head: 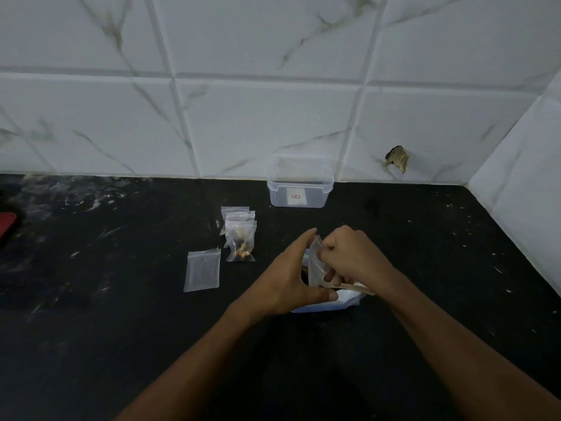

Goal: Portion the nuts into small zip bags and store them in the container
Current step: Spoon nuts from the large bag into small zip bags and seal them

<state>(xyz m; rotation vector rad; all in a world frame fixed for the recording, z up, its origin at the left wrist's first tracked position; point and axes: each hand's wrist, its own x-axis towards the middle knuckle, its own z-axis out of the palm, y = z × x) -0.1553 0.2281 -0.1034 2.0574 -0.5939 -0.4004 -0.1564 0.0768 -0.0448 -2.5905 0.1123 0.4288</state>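
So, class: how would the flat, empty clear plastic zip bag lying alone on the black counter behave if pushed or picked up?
The flat, empty clear plastic zip bag looks thin and film-like, so it would probably flop when lifted. It seems to hold nothing, so it is likely very light. Lying flat on the black counter, it should slide, not roll.

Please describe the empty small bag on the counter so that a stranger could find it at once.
On the black stone counter, left of the two hands, lies a flat clear plastic zip bag. It lies alone, nearer the camera than the pile of filled zip bags; unlike them, it holds no nuts.
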